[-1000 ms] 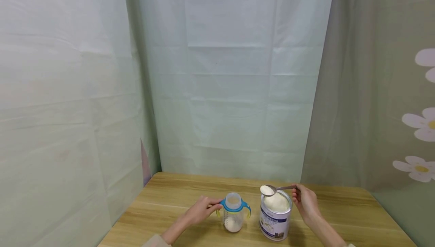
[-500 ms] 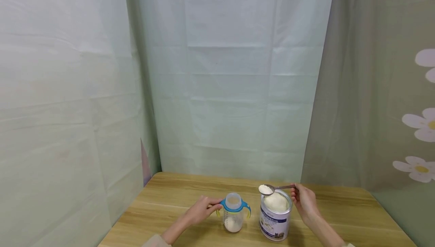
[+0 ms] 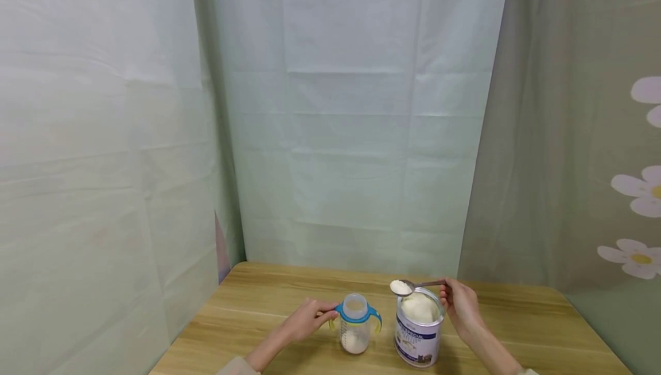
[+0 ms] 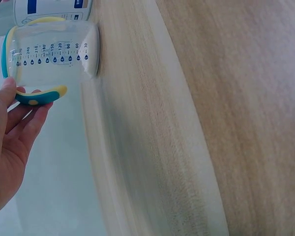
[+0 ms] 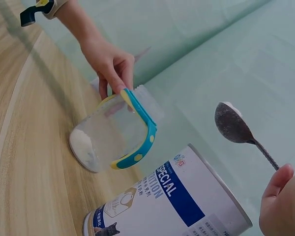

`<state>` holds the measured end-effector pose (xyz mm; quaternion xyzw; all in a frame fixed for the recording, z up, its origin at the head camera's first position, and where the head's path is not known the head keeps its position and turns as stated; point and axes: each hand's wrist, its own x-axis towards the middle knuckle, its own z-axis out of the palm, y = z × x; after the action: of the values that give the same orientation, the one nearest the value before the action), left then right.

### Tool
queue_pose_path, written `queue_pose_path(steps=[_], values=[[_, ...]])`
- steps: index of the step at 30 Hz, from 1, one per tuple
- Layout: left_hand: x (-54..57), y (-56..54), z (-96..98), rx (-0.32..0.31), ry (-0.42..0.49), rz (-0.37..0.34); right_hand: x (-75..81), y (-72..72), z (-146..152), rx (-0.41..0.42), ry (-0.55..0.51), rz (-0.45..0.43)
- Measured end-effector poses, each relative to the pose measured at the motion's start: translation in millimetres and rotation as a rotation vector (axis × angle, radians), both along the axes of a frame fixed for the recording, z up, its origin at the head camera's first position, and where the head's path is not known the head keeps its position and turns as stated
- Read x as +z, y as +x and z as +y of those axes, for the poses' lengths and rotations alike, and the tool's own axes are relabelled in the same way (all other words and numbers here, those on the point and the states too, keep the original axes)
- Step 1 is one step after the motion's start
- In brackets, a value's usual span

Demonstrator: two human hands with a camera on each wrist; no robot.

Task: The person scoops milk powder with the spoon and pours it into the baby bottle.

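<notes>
Left hand pinches the blue-and-yellow handle of a clear plastic bottle upright on the wooden table; on my feed, a dark metal spoon edges its white powder nearer the bottle, leaving a white-and-blue cylindrical tin, the right hand pinching its stem.

The left grip is pinching at the left side of the bottle, the left forearm stretching away leftward. Right of the bottle, the right grip is pinching, the right forearm trailing rightward.
</notes>
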<state>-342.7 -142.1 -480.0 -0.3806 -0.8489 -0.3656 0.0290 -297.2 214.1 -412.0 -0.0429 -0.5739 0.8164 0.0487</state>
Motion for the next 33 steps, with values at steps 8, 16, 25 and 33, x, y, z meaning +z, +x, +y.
queue_pose_path(steps=[8, 16, 25, 33], values=[[0.5, 1.2, 0.7, 0.022, 0.001, -0.015, 0.6, -1.0, -2.3, 0.010, 0.002, -0.002], [1.1, 1.3, 1.4, 0.029, -0.006, -0.015, 1.8, -2.8, -5.1, 0.010, -0.003, -0.011], [-0.2, 0.9, 1.4, 0.035, -0.003, -0.009, -1.2, -5.3, -7.4, 0.021, -0.006, -0.001], [-0.7, 0.5, 1.4, 0.032, 0.002, -0.014, -1.5, -5.9, -9.0, 0.038, -0.009, 0.005]])
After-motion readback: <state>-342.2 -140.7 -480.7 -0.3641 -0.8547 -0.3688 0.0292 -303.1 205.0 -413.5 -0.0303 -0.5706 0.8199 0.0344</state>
